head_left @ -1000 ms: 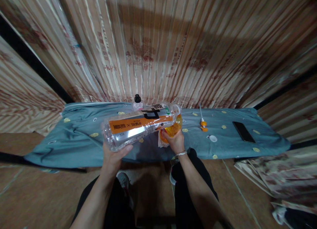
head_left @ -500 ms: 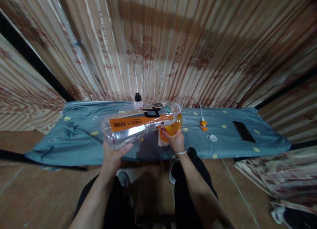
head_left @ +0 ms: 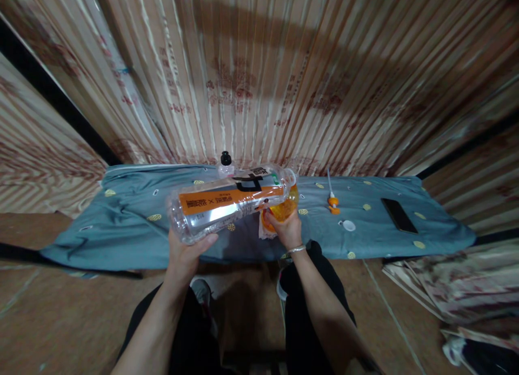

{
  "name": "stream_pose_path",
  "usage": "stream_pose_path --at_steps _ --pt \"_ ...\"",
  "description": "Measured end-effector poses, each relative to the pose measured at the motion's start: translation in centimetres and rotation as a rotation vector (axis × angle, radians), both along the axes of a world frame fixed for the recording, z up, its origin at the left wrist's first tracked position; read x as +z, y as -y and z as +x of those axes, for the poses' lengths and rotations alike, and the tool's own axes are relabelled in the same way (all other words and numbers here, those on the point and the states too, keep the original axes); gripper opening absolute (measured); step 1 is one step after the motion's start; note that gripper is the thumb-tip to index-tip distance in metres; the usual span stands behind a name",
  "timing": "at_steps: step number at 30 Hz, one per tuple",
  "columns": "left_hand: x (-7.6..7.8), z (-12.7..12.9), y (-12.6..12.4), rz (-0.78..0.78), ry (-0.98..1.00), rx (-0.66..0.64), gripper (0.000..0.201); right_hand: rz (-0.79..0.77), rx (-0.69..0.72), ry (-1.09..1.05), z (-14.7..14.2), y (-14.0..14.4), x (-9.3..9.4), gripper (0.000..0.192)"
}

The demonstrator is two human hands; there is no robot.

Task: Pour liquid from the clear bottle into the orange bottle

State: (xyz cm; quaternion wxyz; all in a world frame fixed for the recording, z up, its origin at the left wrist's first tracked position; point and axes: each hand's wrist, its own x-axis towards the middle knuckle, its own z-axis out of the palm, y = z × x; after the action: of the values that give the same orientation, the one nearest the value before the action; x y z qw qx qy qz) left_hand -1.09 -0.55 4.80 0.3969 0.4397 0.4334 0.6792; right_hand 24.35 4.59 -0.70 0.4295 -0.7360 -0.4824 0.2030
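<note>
My left hand (head_left: 188,250) grips the base end of a large clear plastic bottle (head_left: 231,199) with an orange and silver label. The bottle lies tilted nearly level, its open mouth pointing right. Just under that mouth is an orange-tinted bottle (head_left: 286,204), with my right hand (head_left: 287,230) wrapped around it. The large bottle hides part of the orange one, and I cannot make out any stream between them. Below the orange bottle a pale, crumpled cloth or tissue (head_left: 266,233) shows. An orange pump top (head_left: 333,203) with a white tube lies to the right.
A blue-green cloth with yellow prints (head_left: 121,223) covers the low bench. On it are a small bottle with a black cap (head_left: 226,163), a white round lid (head_left: 349,225) and a black phone (head_left: 399,215). Striped curtains (head_left: 259,66) hang behind, with dark metal poles at both sides.
Almost nothing differs. Both hands and both bottles hold nearly the same positions.
</note>
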Motion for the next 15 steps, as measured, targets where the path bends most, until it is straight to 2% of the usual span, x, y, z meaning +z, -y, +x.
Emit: stream_pose_path --at_steps 15 --pt "0.25 0.09 -0.06 -0.001 0.019 -0.009 0.064 0.013 0.0 -0.02 0.15 -0.04 -0.06 0.073"
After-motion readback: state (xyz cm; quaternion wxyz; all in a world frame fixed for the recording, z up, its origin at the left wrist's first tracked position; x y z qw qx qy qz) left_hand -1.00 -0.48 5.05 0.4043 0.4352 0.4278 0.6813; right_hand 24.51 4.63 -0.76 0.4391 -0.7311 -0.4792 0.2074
